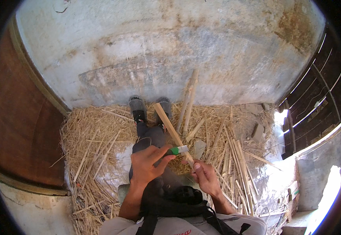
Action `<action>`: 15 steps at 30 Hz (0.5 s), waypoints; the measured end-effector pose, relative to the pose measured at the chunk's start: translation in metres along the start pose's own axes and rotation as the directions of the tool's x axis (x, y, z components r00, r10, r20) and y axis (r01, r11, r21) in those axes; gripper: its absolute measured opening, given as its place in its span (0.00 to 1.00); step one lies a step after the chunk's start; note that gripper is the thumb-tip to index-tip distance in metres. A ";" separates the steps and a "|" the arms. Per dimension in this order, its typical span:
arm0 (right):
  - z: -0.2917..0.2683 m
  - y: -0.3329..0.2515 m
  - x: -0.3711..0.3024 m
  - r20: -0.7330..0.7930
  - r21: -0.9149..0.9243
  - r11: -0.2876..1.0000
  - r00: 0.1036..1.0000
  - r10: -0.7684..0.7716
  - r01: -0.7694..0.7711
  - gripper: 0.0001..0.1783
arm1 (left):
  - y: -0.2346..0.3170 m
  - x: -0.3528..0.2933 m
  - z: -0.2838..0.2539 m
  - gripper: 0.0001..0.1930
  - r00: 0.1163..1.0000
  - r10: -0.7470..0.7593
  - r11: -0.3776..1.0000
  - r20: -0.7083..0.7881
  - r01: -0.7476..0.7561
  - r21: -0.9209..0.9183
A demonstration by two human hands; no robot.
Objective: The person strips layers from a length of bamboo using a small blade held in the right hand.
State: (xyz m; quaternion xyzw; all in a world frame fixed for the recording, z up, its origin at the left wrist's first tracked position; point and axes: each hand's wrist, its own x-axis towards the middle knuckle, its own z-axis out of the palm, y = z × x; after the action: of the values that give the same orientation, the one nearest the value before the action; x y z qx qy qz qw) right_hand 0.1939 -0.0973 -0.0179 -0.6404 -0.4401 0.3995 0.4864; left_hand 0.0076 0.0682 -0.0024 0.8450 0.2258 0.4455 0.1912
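My left hand is closed around a cutting tool with a green handle and a short pale metal end, which looks like a utility knife. The metal end lies across a flat wooden strip, near its lower end. That lower end is pinched between the thumb and fingers of my right hand. From there the strip slants away up and to the left, its far end beside my shoes. Part of the knife handle is hidden in my left palm.
Straw and shavings cover the floor around my legs. A bundle of split strips lies to the right, near a brick. Two poles lean against the stained wall. A brown panel stands left, dark slats right.
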 end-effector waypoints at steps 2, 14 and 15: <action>0.001 0.009 -0.003 0.001 0.017 1.000 1.000 -0.018 0.018 0.19 | -0.005 0.008 -0.001 0.16 0.992 0.074 0.992 -0.105 -0.062 0.112; -0.006 0.022 -0.012 -0.005 0.252 0.963 0.995 0.101 -0.097 0.30 | -0.093 0.027 -0.044 0.15 0.684 -0.729 0.509 0.017 0.559 -0.655; -0.008 0.024 -0.008 -0.002 0.286 0.954 0.996 0.093 -0.089 0.31 | -0.076 0.024 -0.037 0.14 0.680 -0.703 0.368 0.209 0.599 -0.711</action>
State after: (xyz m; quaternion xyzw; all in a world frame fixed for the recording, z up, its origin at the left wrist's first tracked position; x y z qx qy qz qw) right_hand 0.2028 -0.1101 -0.0387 -0.5862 -0.3441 0.4758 0.5582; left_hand -0.0279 0.1491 -0.0068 0.5022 0.3541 0.4369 0.6569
